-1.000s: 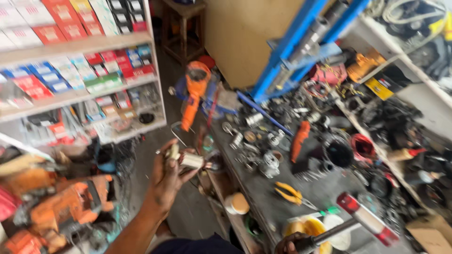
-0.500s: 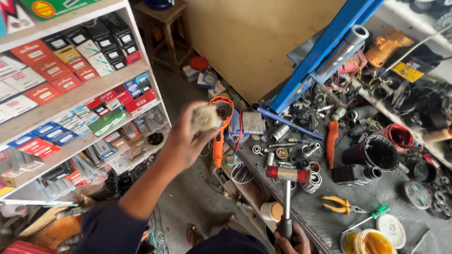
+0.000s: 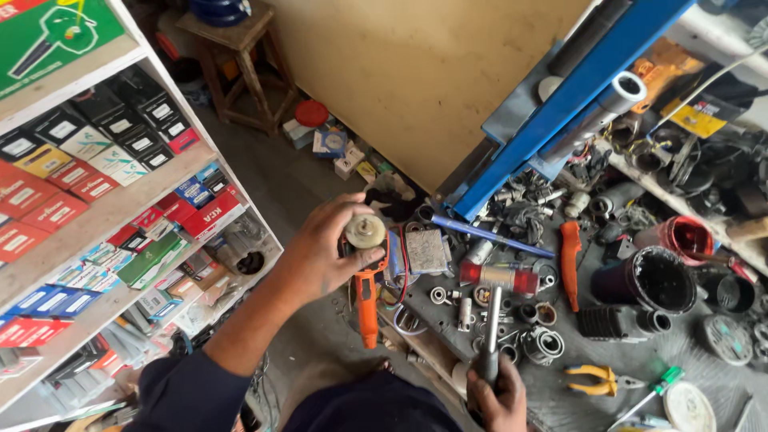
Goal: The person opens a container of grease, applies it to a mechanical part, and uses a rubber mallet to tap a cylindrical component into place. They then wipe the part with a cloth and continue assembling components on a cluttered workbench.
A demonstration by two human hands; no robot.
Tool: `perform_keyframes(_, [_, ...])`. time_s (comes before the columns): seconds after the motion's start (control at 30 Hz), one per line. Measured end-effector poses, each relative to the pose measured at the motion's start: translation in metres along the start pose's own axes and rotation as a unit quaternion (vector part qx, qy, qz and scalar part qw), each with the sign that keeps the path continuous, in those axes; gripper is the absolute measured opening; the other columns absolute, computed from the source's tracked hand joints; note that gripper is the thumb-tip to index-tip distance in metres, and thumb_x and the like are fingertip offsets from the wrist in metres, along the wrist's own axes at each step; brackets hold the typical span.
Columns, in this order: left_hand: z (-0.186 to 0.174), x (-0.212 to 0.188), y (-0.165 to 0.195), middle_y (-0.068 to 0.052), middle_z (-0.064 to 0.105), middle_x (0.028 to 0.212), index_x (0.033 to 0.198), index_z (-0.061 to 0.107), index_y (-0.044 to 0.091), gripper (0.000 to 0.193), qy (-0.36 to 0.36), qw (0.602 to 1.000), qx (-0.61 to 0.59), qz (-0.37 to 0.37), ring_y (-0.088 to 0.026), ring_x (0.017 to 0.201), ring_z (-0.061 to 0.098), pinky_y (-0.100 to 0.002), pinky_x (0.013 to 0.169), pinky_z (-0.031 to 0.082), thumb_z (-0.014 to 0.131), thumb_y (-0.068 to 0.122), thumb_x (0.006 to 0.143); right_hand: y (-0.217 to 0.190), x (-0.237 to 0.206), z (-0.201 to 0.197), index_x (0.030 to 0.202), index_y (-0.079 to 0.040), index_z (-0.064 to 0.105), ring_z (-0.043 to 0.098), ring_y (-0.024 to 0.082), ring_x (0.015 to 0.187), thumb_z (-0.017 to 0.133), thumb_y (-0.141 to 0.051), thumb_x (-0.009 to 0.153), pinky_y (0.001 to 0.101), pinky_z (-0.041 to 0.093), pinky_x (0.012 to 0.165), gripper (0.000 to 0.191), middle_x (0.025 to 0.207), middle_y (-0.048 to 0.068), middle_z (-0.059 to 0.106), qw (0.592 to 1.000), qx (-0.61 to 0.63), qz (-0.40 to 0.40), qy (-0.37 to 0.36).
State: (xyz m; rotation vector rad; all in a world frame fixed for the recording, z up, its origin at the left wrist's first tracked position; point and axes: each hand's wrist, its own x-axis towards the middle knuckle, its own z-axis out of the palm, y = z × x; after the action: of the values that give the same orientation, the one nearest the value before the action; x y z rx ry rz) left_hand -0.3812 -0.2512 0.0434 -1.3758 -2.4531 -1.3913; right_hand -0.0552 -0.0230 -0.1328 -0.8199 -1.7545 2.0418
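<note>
The left hand (image 3: 324, 248) grips a small round motor (image 3: 365, 231), its pale end face turned up, just above the orange tool (image 3: 366, 300) that lies at the near-left edge of the workbench (image 3: 560, 392). The right hand (image 3: 498, 398) is clenched around the handle of a hammer (image 3: 490, 336) (its red-banded head rests on the bench, right of the orange tool), among scattered bearings and rings. Further right of the orange tool sit a black pot (image 3: 646, 280) and yellow pliers (image 3: 594, 380).
</note>
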Motion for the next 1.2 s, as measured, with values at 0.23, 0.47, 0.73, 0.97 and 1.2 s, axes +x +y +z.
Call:
perform_keyframes(0.23, [-0.019,0.017,-0.025,-0.017,0.051,0.152,0.142,0.051,0.008,0.088,-0.117,0.992,-0.047,0.027,-0.034,0.142,0.046,-0.048,0.119,0.031,0.092,0.031,0.068,-0.037,0.013,0.050,0.105,0.001,0.061,0.054,0.010,0.056,0.070,-0.002,0.089,0.0269,0.043,0.049,0.019,0.069,0.003,0.060,0.998,-0.028,-0.057,0.014])
perform_keyframes(0.47, [-0.017,0.022,-0.054,-0.014,0.047,0.156,0.143,0.051,0.009,0.082,-0.250,0.945,-0.213,0.007,-0.032,0.145,0.046,-0.043,0.117,0.038,0.088,0.035,0.075,-0.058,-0.007,0.102,0.106,0.000,0.063,0.057,0.010,0.058,0.070,-0.009,0.089,0.0264,0.048,0.051,0.020,0.072,0.001,0.062,0.991,-0.111,-0.013,0.075])
perform_keyframes(0.73, [-0.002,0.010,-0.071,-0.013,0.057,0.148,0.134,0.062,0.008,0.058,-0.176,0.948,-0.261,0.052,-0.032,0.137,0.058,-0.042,0.115,0.045,0.083,0.032,0.086,-0.137,-0.032,0.120,0.117,-0.001,0.068,0.070,0.016,0.061,0.073,-0.018,0.086,0.0317,0.054,0.056,0.035,0.075,0.006,0.073,0.906,-0.390,-0.149,0.062])
perform_keyframes(0.97, [-0.002,0.011,-0.075,-0.014,0.056,0.147,0.133,0.062,0.007,0.058,-0.192,0.943,-0.267,0.042,-0.032,0.136,0.056,-0.041,0.113,0.044,0.080,0.034,0.085,-0.227,-0.035,0.148,0.115,-0.004,0.072,0.069,0.032,0.059,0.079,-0.024,0.077,0.0417,0.052,0.053,0.043,0.073,0.014,0.072,0.800,-0.581,-0.136,0.057])
perform_keyframes(1.2, [0.000,0.008,-0.074,-0.013,0.055,0.147,0.132,0.062,0.008,0.054,-0.191,0.940,-0.279,0.036,-0.031,0.138,0.055,-0.040,0.114,0.043,0.078,0.035,0.088,-0.236,-0.036,0.160,0.116,-0.002,0.071,0.070,0.030,0.060,0.078,-0.022,0.080,0.0395,0.052,0.052,0.042,0.081,0.014,0.073,0.815,-0.555,-0.157,0.058])
